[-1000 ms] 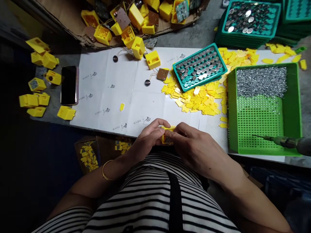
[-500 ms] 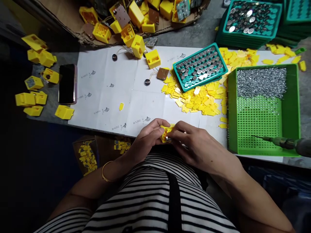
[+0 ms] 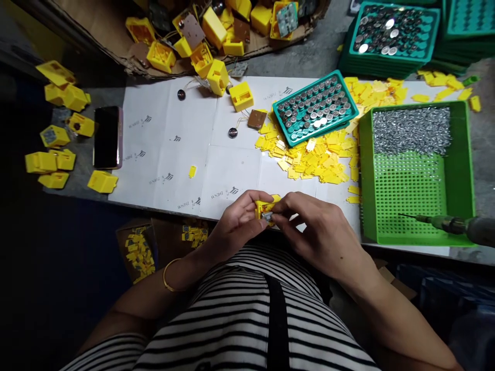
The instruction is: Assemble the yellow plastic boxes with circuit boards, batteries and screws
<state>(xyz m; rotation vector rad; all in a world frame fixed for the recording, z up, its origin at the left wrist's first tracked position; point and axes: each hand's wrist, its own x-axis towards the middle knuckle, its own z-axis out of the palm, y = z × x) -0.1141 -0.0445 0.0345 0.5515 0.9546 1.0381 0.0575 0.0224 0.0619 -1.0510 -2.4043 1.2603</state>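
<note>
At the near edge of the paper-covered table (image 3: pixel 185 149), both hands close on one small yellow plastic housing (image 3: pixel 265 208). My left hand (image 3: pixel 240 219) wraps it from the left with curled fingers. My right hand (image 3: pixel 315 232) pinches at its open side, where a small metal part shows. A heap of small yellow plastic tabs (image 3: pixel 313 159) lies just beyond my right hand. Behind that heap sits a teal tray of button cells (image 3: pixel 313 108), tilted.
A green perforated bin (image 3: pixel 464 170) with metal screws at its far end stands right; an electric screwdriver (image 3: pixel 448 224) lies over its near rim. Yellow housings fill a cardboard box (image 3: pixel 209 31) at the back. A black phone (image 3: pixel 106 136) lies left. Stacked teal trays (image 3: pixel 390 36) stand far right.
My hands have turned the yellow housing slightly, so its open side with the metal part now faces up. They stay at the table's near edge.
</note>
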